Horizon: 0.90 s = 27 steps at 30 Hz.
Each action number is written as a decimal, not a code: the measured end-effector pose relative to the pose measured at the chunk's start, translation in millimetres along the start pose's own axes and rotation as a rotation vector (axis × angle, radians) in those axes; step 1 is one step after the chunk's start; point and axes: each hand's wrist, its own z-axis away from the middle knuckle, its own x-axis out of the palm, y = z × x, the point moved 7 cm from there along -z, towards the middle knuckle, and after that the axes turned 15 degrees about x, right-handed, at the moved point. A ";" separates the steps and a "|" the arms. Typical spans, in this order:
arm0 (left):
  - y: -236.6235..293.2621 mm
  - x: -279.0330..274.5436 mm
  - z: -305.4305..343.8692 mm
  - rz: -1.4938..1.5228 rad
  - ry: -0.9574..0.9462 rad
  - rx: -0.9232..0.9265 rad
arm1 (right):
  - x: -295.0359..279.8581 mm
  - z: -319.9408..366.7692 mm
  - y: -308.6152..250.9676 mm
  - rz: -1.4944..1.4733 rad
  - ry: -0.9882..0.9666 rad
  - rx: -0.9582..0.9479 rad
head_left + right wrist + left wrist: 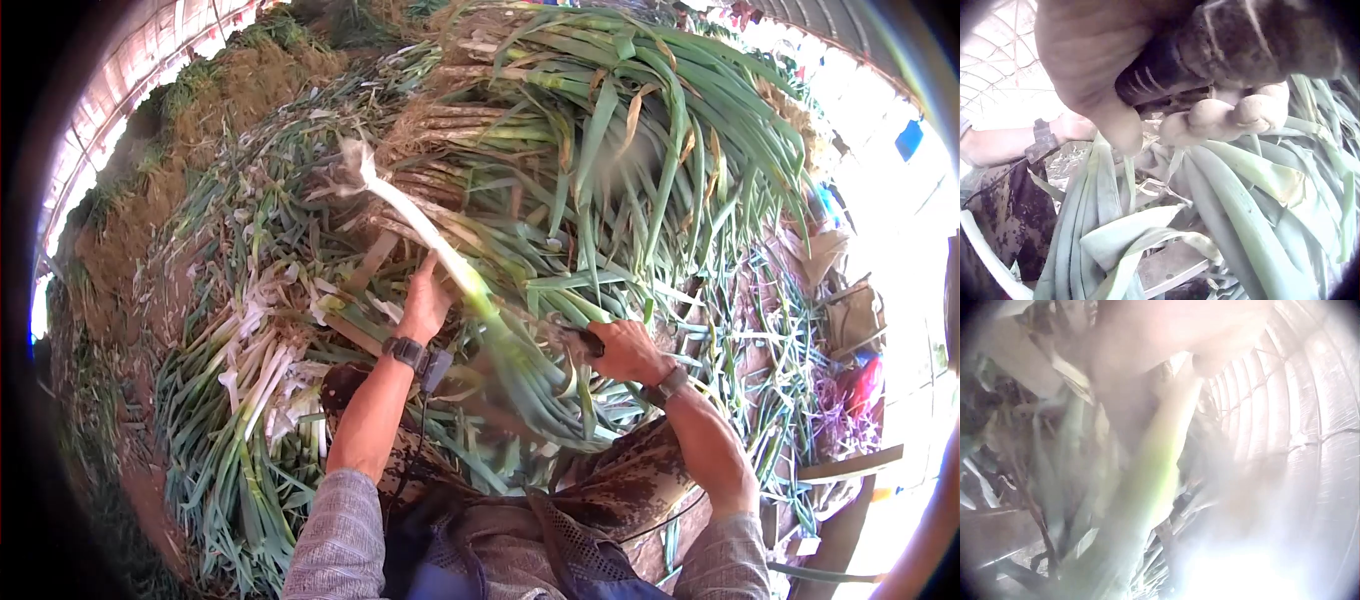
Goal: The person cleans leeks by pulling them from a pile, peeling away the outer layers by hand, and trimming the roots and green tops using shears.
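Two hands, one leek (430,235) held above littered ground (145,480), heap (640,110) toward far edge.
Head: left hand (426,303) grips leek mid-stem; loosening might drop it. Left wrist: blurred, finger detail unclear. Right wrist: right hand (1091,69) curls fingers round dark handle (1154,72); if bladed, a slip might nick. Ribbed arched roof (1007,56) beyond.
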 end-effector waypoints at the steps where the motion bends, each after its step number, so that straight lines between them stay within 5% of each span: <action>1: 0.3 6.8 2.7 0.028 -0.063 -0.020 | -1.4 -1.8 0.5 -0.015 -0.002 0.036; 7: -5.1 9.3 5.1 -0.053 -0.144 -0.007 | 5.5 -4.8 -3.6 -0.009 0.040 -0.054; 14: -0.3 -35.4 -12.5 -0.205 0.052 0.180 | 3.0 2.0 -1.8 0.049 0.004 -0.056; 17: 7.1 1.7 3.0 -0.013 -0.057 0.063 | 10.4 -0.8 5.1 0.057 -0.077 0.026; 21: 1.2 28.4 14.4 -0.043 -0.282 0.069 | -4.6 -4.4 -13.7 -0.103 0.077 -0.004; 27: -14.7 39.9 25.6 0.167 -0.246 -0.092 | -16.7 -19.4 -40.6 -0.178 0.021 0.074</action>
